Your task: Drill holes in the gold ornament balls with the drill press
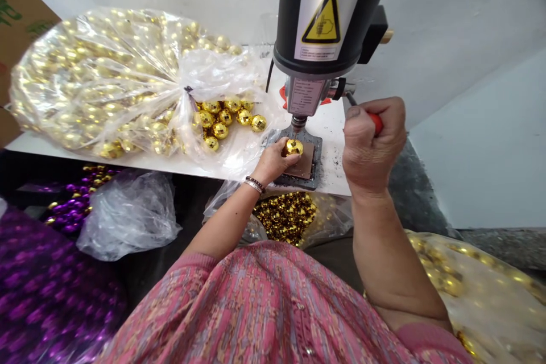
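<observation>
My left hand (273, 160) pinches a shiny gold faceted ball (294, 147) on the base plate (313, 168) of a small black bench drill press (330, 28). The drill bit (295, 132) comes down onto the top of the ball; whether it has entered cannot be made out. A brown block (302, 166) lies under the ball. My right hand (374, 142), higher and to the right, is wrapped around the red-knobbed feed lever (375, 123) of the press.
A big clear bag of gold balls (98, 79) lies left on the white table (187, 166), with loose gold balls (219, 129) at its mouth. Below the front edge sits an open bag of small gold pieces (285, 216). Purple bagged goods (46, 284) stand lower left.
</observation>
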`<action>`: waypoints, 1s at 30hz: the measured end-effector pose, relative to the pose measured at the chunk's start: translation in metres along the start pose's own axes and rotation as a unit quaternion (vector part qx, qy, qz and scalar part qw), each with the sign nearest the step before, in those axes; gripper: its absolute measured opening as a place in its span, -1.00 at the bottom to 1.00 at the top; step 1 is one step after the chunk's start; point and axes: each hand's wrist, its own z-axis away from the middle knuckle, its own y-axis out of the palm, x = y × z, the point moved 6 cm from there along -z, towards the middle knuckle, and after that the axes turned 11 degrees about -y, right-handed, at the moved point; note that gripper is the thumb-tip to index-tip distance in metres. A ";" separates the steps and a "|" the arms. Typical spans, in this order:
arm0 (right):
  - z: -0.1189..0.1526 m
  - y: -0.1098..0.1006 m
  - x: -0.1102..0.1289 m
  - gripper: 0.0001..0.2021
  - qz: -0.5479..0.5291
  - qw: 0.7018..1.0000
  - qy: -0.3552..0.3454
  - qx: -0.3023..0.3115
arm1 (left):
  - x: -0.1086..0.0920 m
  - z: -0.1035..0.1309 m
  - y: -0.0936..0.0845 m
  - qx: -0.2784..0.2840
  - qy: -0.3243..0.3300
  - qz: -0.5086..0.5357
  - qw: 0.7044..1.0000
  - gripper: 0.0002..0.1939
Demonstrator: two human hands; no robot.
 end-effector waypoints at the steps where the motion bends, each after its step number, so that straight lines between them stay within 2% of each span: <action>1: -0.001 0.000 0.001 -0.70 0.004 1.000 0.001 0.000 | 0.000 0.000 0.000 0.001 -0.001 -0.001 1.000 -0.67; 12: -0.017 -0.002 0.013 -0.75 0.007 1.000 0.001 0.003 | -0.002 0.001 0.000 -0.002 0.001 -0.018 1.000 -0.56; 18: -0.012 -0.003 0.009 -0.78 0.011 1.000 -0.002 0.011 | -0.004 0.002 0.000 -0.010 0.003 -0.037 0.999 -0.67; 24: -0.004 -0.002 0.005 -0.80 0.028 0.999 -0.016 0.019 | -0.001 0.001 0.001 -0.009 0.005 -0.040 0.999 -0.60; 27: 0.002 -0.001 0.004 -0.81 0.040 0.999 -0.020 0.005 | 0.000 0.000 0.002 -0.016 0.013 -0.044 0.999 -0.58; 30: 0.008 -0.001 0.004 -0.81 0.051 0.998 -0.026 -0.022 | -0.001 0.000 0.002 -0.020 0.018 -0.044 0.999 -0.65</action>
